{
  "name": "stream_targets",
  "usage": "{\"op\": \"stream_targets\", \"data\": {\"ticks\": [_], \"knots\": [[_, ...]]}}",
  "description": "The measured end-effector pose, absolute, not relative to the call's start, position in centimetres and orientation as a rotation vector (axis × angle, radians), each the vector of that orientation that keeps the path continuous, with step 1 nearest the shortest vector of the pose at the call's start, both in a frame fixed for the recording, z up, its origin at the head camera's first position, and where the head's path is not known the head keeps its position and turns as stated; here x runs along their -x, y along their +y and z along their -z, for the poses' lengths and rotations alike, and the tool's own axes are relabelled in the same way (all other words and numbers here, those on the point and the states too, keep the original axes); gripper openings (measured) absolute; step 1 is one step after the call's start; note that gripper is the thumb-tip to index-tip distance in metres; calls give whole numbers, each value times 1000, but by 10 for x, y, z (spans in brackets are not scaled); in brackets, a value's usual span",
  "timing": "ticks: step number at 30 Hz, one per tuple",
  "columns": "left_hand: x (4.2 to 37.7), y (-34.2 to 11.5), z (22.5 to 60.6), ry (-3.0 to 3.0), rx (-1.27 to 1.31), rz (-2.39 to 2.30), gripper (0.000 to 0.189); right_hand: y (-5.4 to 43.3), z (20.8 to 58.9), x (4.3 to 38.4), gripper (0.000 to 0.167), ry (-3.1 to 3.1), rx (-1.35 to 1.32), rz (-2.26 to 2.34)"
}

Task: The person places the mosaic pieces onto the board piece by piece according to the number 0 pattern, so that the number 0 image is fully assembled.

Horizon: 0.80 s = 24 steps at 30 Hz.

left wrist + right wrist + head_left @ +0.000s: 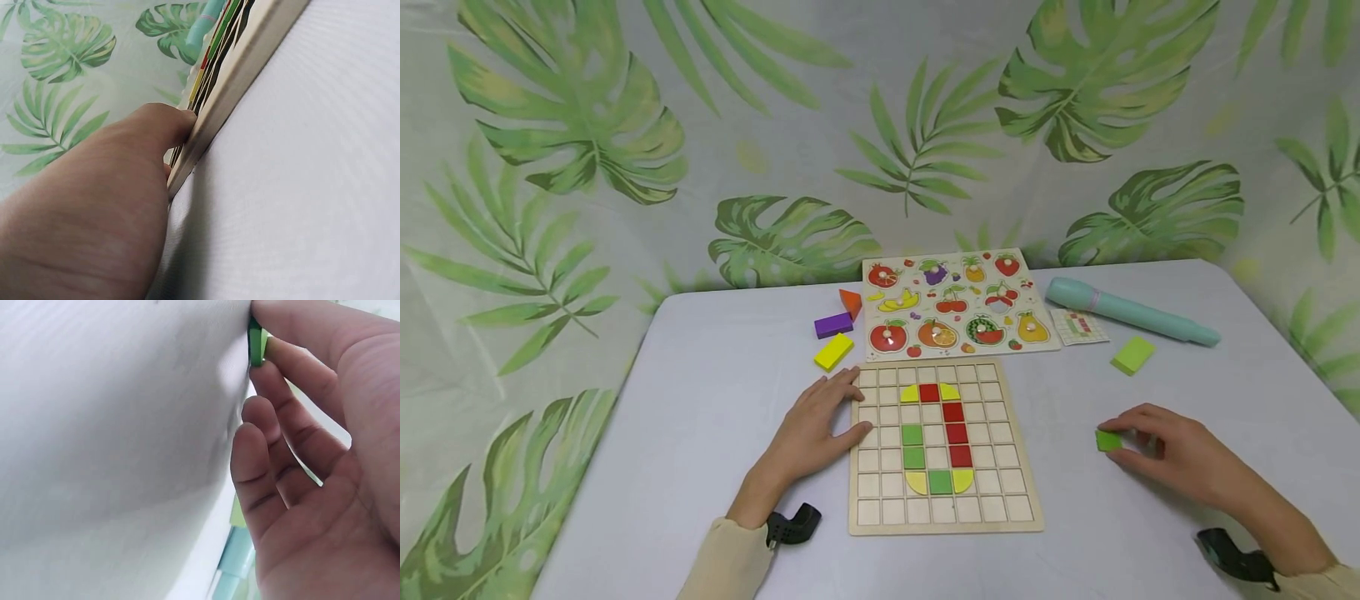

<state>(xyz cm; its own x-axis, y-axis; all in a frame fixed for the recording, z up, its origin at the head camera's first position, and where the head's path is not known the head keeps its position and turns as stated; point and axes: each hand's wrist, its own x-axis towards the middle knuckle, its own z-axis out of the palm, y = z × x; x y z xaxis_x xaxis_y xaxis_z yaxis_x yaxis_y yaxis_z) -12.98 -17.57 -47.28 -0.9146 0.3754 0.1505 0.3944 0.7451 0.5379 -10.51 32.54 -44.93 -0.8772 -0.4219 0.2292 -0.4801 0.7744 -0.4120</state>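
A wooden grid board lies flat on the table, with red, green and yellow tiles set as a rounded ring in its cells. One gap shows on the ring's left side, between a green tile and a yellow corner tile. My left hand rests at the board's left edge, thumb and fingertips touching its rim; the left wrist view shows the thumb against it. To the board's right, my right hand pinches a small green square block between thumb and fingers, close to the tabletop.
Behind the board lies a fruit peg puzzle. Orange, purple and yellow blocks sit left of it. On the right are a pattern card, a teal tube-shaped object and a light green block.
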Motion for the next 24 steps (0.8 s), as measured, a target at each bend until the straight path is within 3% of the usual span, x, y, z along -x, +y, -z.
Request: {"op": "stream_targets", "data": {"ticks": [14,24], "knots": [[129,-175,469,-2920,649,906,35,275,434,132,36,-2738,-927,-755],[128,-176,468,-2924,639,888,36,214,421,148,30,-2922,-919,-875]]}}
